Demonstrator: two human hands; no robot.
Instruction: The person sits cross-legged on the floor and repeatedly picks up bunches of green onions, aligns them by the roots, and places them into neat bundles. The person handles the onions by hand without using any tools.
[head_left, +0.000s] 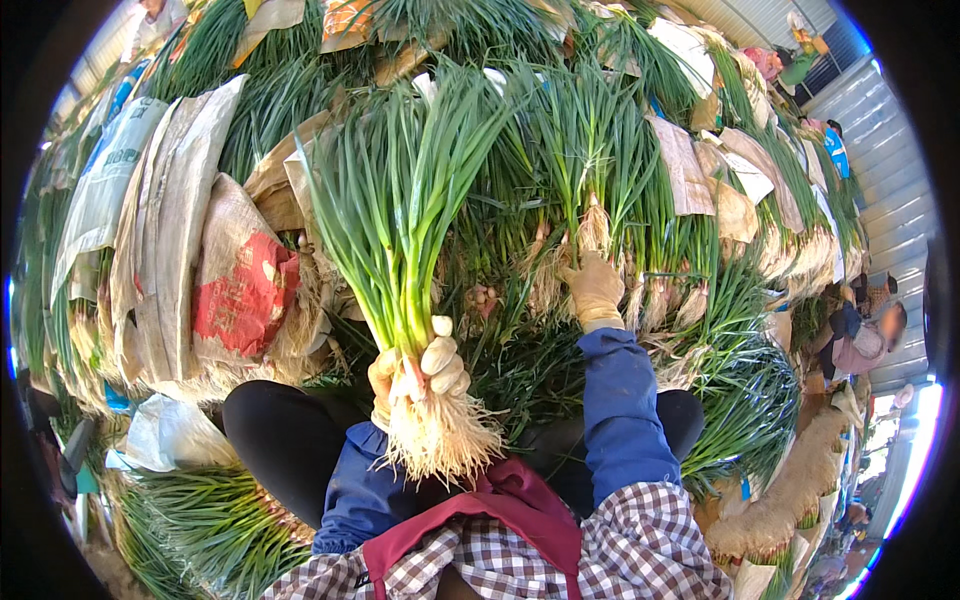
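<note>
My left hand (445, 365), in a pale glove, grips a thick bunch of green garlic plants (409, 232) just above the roots. The long leaves fan upward and the hairy roots (442, 439) hang towards my lap. My right hand (594, 286), also gloved, is at the roots of a smaller bunch (592, 225) lying on the pile ahead of me. Its fingertips meet those roots, and whether they are closed on them is hard to see. More bunches (675, 255) stand in a row just to the right.
Heaped green plants covered with woven sacks (169, 240) and a red-printed sack (244, 292) lie at the left. Loose greens (742, 382) lie at the right, more plants (217, 517) at the lower left. Other people (870, 337) sit along the far right. My knees (281, 435) flank the work area.
</note>
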